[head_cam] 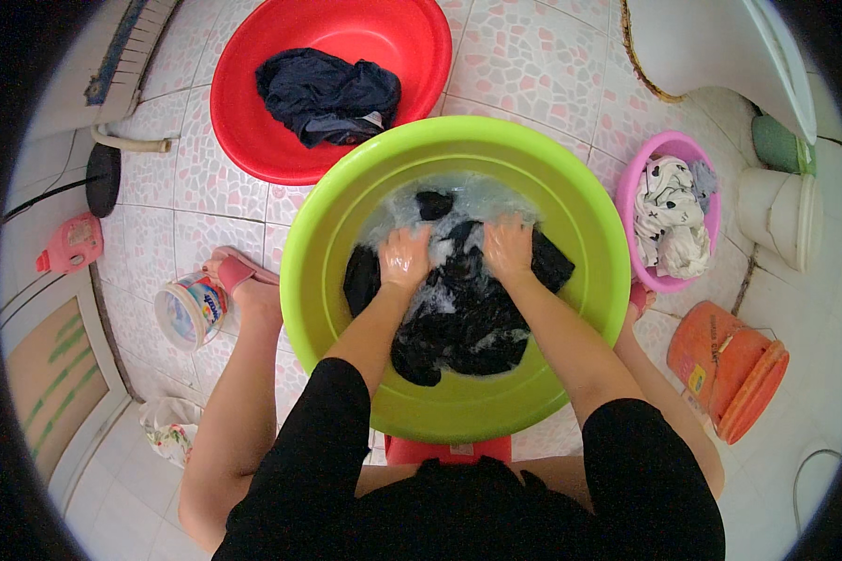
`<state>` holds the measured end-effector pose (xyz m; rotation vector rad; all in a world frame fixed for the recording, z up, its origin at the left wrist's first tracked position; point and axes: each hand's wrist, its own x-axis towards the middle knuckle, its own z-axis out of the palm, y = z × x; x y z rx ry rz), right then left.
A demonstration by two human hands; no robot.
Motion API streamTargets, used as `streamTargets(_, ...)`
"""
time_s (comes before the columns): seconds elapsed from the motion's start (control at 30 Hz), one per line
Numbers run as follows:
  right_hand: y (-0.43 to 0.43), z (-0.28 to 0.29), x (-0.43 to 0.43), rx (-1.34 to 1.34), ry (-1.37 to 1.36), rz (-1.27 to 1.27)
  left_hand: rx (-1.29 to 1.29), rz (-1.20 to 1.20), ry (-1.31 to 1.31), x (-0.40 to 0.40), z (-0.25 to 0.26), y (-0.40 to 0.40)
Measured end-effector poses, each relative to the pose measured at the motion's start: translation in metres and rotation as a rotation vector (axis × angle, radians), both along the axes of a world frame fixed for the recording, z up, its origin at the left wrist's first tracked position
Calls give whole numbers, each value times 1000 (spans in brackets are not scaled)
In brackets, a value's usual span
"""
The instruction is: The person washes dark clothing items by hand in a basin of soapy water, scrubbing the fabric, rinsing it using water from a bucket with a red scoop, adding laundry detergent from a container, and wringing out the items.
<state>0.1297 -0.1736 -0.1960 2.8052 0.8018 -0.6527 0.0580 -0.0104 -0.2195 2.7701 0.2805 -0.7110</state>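
Observation:
In front of me sits a large lime-green plastic basin (295, 259) holding soapy water (488, 189) and a wet black garment (463, 343). Both hands reach into it with wet skin. My left hand (403, 256) rests on the left part of the black cloth, its fingertips hidden in suds. To its right, my right hand (509, 245) presses at the cloth's upper right, and its fingertips also vanish in the foam. How firmly either hand grips the cloth is not visible. A small dark fold (435, 205) pokes out of the water beyond my hands.
A red basin (365, 31) with dark navy clothing (323, 91) touches the green one. Right are a pink basin (624, 217) with white patterned laundry (666, 200), an orange bucket (705, 354) and a white bucket (772, 210). Left stand a plastic tub (193, 308) and a pink detergent bottle (74, 242).

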Motion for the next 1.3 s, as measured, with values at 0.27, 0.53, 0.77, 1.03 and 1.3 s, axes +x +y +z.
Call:
streamTargets(0.27, 36, 2, 23, 867, 265, -874, -613, 629, -131, 35, 13, 16)
streamTargets(0.53, -32, 81, -11, 881, 149, -89, -1195, 1245, 63, -12, 135, 41)
streamTargets(0.77, -52, 77, -34, 733, -109, -138, -471, 698, -156, -81, 150, 4)
streamTargets(1.03, -12, 39, -29, 188, 85, 204, 133, 39, -155, -87, 93, -30)
streamTargets(1.3, 11, -12, 11, 113, 438, -129, 114, -96, 151, 1, 53, 8)
